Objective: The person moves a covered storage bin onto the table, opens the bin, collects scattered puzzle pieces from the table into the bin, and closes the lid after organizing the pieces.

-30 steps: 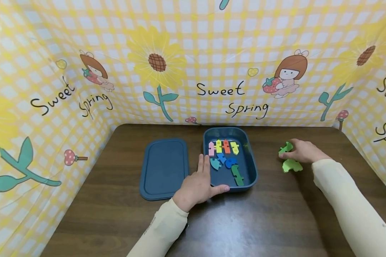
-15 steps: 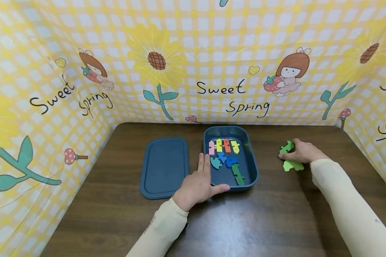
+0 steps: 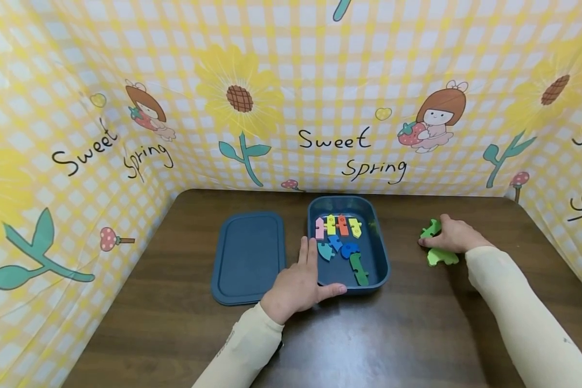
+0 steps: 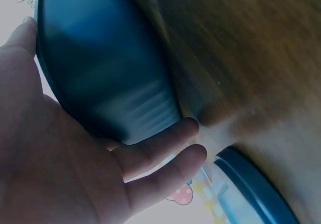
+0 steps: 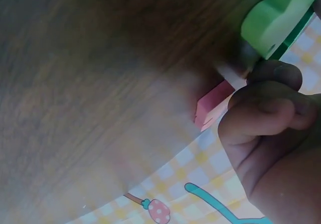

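Green puzzle piece (image 3: 430, 229) beside a lime piece (image 3: 442, 258), toward the far right corner of the bench (image 3: 165, 328), was clamped in the right hand's (image 3: 457, 235) fingers; the left hand (image 3: 296, 285), fingers straight, lay against the box (image 3: 382, 258) near the bench's far edge, seemingly to steady it.

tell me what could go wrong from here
The right hand, pinching the green piece, might nudge the lime piece right beside it. The pink piece near that hand seems hidden in the head view, so could be missed or knocked. The left hand rests against the box; a hard push might slide it.
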Demonstrator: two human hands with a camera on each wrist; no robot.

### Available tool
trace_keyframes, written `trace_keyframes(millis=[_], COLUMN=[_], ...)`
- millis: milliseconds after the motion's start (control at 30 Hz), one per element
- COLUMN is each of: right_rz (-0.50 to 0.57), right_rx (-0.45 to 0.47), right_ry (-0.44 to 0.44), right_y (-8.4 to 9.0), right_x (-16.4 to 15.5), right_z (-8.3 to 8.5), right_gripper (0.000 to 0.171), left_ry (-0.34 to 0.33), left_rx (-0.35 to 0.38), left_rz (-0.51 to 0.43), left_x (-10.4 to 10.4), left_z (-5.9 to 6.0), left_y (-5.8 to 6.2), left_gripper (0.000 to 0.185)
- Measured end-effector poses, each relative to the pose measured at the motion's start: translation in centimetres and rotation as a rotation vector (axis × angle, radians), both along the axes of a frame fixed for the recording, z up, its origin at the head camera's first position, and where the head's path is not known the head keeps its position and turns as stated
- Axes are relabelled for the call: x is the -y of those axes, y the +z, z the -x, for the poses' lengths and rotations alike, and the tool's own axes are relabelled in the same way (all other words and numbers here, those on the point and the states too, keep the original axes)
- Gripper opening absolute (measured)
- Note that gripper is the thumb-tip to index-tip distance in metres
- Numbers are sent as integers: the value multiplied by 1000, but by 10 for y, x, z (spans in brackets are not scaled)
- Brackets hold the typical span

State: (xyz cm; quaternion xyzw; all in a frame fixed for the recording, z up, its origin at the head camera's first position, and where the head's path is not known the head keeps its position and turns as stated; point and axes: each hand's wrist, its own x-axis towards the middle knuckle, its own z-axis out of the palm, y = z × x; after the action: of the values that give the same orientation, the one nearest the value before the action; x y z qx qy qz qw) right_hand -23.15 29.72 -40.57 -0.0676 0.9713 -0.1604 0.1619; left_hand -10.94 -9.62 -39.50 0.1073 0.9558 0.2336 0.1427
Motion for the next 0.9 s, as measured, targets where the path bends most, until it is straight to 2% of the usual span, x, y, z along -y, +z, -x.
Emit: trace_keyframes(millis=[300, 567, 700, 900], right_rz=[70, 133, 142, 113], right_rx=[-31, -118, -138, -172], right_ry=[23, 58, 69, 85], right_y=[12, 32, 39, 46], right_x=[11, 31, 42, 56], right_z=[-9, -17, -21, -30], right_gripper=[101, 94, 93, 102], left_ry=[-4, -3, 2, -9], left_rx=[-5, -9, -10, -10], left_rz=[-22, -22, -11, -18], left_x=[1, 2, 3, 1], left_z=[-2, 0, 1, -1], left_y=[-1, -1, 0, -1], left_gripper=[121, 121, 122, 121])
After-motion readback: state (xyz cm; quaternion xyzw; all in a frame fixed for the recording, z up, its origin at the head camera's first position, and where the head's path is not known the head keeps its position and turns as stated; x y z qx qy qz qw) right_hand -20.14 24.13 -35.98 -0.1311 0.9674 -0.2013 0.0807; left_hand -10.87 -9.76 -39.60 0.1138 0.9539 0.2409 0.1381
